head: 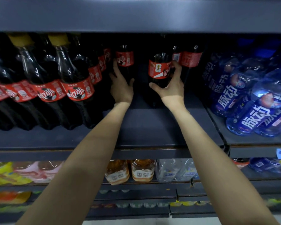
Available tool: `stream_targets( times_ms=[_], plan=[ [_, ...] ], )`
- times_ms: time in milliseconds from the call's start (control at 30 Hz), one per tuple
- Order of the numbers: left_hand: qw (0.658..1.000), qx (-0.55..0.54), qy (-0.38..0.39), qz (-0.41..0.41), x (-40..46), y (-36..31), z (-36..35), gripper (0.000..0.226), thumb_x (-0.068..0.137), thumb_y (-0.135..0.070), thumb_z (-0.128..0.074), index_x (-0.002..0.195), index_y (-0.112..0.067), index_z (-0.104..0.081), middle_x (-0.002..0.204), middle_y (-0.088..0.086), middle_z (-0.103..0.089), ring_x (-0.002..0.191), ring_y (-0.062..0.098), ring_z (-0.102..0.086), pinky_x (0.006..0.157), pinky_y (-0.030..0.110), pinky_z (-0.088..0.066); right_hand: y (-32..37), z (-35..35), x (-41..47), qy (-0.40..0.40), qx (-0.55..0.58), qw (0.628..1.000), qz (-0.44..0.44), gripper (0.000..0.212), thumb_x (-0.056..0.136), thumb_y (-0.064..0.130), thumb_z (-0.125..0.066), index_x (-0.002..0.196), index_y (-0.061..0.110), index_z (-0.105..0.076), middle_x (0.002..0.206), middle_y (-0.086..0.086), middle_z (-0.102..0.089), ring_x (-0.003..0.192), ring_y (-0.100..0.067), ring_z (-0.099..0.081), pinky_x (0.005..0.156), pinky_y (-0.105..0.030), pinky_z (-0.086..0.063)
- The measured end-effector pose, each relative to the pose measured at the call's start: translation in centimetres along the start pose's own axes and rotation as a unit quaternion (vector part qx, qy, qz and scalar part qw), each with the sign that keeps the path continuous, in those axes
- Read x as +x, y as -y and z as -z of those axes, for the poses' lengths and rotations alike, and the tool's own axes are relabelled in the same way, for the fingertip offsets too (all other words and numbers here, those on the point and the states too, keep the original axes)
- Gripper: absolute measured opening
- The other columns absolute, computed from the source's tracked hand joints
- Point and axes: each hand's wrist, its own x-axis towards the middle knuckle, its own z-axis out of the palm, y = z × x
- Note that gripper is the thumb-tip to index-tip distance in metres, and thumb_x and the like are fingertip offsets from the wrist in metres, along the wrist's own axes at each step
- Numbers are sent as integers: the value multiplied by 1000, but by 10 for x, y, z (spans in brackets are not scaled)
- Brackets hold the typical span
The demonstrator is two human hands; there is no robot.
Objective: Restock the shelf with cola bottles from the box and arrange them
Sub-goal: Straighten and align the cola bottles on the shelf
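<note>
Both hands deep in shelf (152, 127), frame centre. Left hand (121, 88) grip grasps cola bottle (125, 62); right hand (172, 86) grip grasps second cola bottle (159, 69). Cola row (55, 88) crowds left, blue bottles (250, 103) right, more cola (191, 59) behind.

The red labels on the cola bottles (75, 82) along the shelf's (152, 127) left edge are showing white Chinese characters, partly legible as 可口可乐. The cola bottle (159, 70) standing mid-shelf is showing a gold trophy emblem with "FIFA" beneath it. The blue bottles (256, 114) at the right edge are displaying 脉动 in white. The amber bottles (142, 171) on the lower shelf are carrying 茉莉 labels, blurred.
</note>
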Motion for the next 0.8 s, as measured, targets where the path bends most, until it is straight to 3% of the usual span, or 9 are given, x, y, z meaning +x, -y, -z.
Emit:
stream_targets(
  times_ms=[200, 300, 400, 467, 533, 600, 667, 733, 800],
  plan=[
    [991, -44, -55, 113, 10, -17, -20, 80, 88, -21, -61, 150, -31, -12, 147, 14, -30, 129, 33, -42, 90, 47, -46, 1, -9, 4, 14, -1, 1000, 1, 95, 67, 29, -82, 142, 22, -26, 138, -4, -50, 124, -21, -50, 103, -40, -42],
    [989, -66, -62, 117, 6, -16, -24, 79, 88, -20, -61, 150, -30, -12, 149, 14, -28, 131, 31, -40, 92, 46, -46, -1, -9, 6, 28, -3, 1000, -4, 95, 67, 29, -83, 143, 20, -25, 139, -5, -49, 126, -22, -49, 105, -42, -40],
    [982, -154, -30, 105, -4, -13, -11, 81, 85, -14, -65, 150, -22, -16, 148, 16, -30, 135, 31, -37, 105, 43, -39, 1, -10, 6, 35, -11, 999, -3, 94, 68, 27, -83, 143, 17, -27, 139, -6, -49, 127, -22, -48, 106, -39, -40],
    [978, -197, 28, 66, -23, -8, 11, 72, 86, -11, -62, 148, -17, -25, 147, 14, -33, 135, 27, -37, 108, 34, -35, 7, -14, 5, 34, -8, 999, 0, 95, 67, 27, -83, 143, 16, -28, 139, -6, -49, 126, -21, -48, 105, -34, -40],
    [975, -216, 60, -16, -57, 0, 43, 58, 88, -9, -59, 141, -15, -37, 141, 9, -42, 126, 18, -46, 104, 30, -40, 16, -25, 3, 49, 6, 999, -2, 97, 65, 28, -85, 143, 14, -29, 137, -6, -51, 125, -19, -49, 102, -28, -40],
    [977, -156, 8, -148, -91, 10, 76, 45, 89, -10, -57, 133, -12, -48, 128, 6, -52, 113, 15, -53, 95, 28, -47, 26, -44, 3, 65, 15, 997, -23, 92, 63, 30, -85, 139, 13, -35, 132, -6, -56, 120, -19, -54, 98, -28, -43],
    [955, -56, -90, -276, -109, 18, 102, 34, 89, -10, -57, 123, -8, -57, 115, 9, -59, 104, 21, -56, 89, 26, -45, 37, -65, 3, 71, 11, 997, -39, 85, 63, 35, -84, 133, 13, -41, 126, -6, -59, 115, -22, -57, 92, -29, -46],
    [932, 13, -173, -318, -105, 26, 117, 31, 87, -9, -60, 118, -7, -61, 109, 12, -62, 102, 25, -55, 89, 29, -41, 47, -81, 2, 64, -13, 997, -34, 82, 64, 38, -83, 131, 15, -40, 126, -7, -58, 112, -24, -58, 82, -26, -42],
    [927, 50, -225, -296, -91, 36, 125, 34, 85, -12, -63, 118, -9, -59, 112, 16, -60, 105, 28, -50, 90, 34, -40, 55, -91, 0, 53, -43, 997, -25, 83, 67, 41, -81, 133, 18, -38, 129, -8, -55, 112, -26, -58, 76, -26, -37]
  ],
)
